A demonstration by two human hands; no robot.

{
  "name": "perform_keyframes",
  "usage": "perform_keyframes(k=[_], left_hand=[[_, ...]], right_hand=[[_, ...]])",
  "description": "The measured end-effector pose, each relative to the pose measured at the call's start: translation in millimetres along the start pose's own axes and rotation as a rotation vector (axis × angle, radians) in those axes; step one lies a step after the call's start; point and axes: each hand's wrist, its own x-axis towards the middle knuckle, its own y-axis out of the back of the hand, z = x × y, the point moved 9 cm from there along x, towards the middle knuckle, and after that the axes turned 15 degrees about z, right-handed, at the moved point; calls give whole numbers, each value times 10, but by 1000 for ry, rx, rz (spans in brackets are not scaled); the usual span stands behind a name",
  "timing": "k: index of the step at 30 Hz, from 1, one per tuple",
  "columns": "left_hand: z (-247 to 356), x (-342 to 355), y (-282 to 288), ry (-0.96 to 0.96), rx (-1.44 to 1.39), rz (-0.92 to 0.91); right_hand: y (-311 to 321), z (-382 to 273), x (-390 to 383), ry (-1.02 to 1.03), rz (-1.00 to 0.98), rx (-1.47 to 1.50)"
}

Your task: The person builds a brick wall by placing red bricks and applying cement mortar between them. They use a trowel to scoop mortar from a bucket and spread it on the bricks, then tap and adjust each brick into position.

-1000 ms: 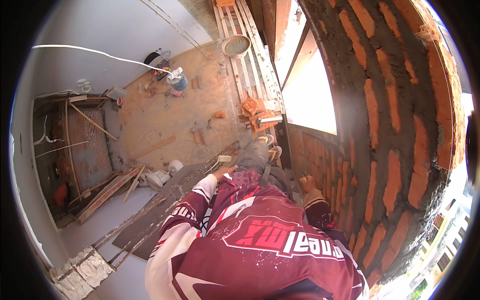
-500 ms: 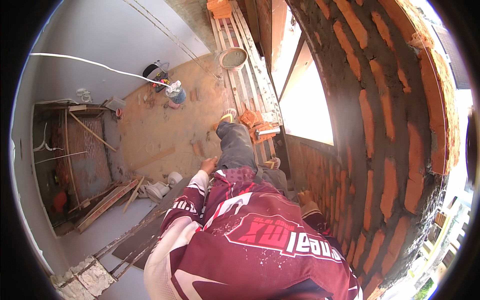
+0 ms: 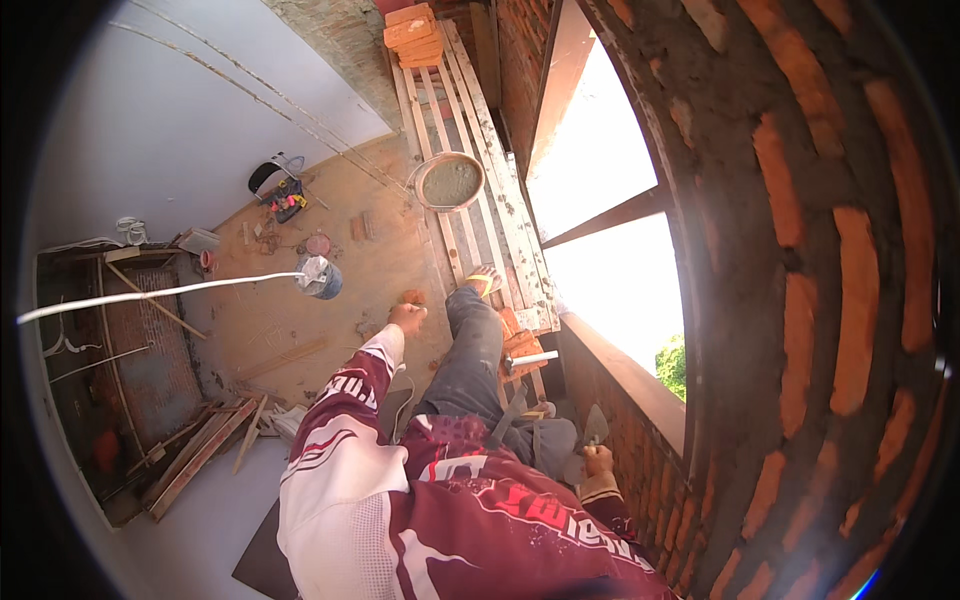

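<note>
My right hand [image 3: 597, 461] is closed round a trowel [image 3: 596, 426], low beside the brick wall [image 3: 858, 310]. The blade points away from me. My left hand [image 3: 408, 318] reaches out past my left leg with its fingers curled. What it holds, if anything, is hidden. Just beyond those fingers an orange-red brick piece [image 3: 412, 297] shows; whether they touch it I cannot tell. Loose bricks [image 3: 521, 345] lie on the slatted wooden platform [image 3: 472, 225] by my sandalled foot [image 3: 486, 279], and a pale bar-shaped tool [image 3: 536, 358] rests on them.
A round tub of grey mortar [image 3: 449, 183] stands on the platform, with stacked bricks [image 3: 412, 36] at its far end. A window opening [image 3: 615, 270] lies to the right. Below on the floor are a bucket [image 3: 319, 278], a tool bag [image 3: 288, 199] and planks [image 3: 205, 455]. A white cable [image 3: 170, 295] crosses at left.
My left hand has moved outward from my body. The trowel in my right hand has come into sight, and that hand sits lower in view. My view has shifted toward the wall.
</note>
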Motion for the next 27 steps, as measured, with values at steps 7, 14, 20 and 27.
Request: perform_keyframes(k=[7,14,20,27], left_hand=[[408,2627,-466,130,-31,219],[183,4322,-1249,564,-541,329],[309,4424,-1185,797,-807,616],[1733,4195,-1340,1,-414,309]], right_hand=[[-340,-2034,-167,223,-114,-221],[-566,-3320,-123,314,-73,-125],[-674,-3033,-332,-78,-190,-79],[-575,-2606,-723,-376,-204,91]])
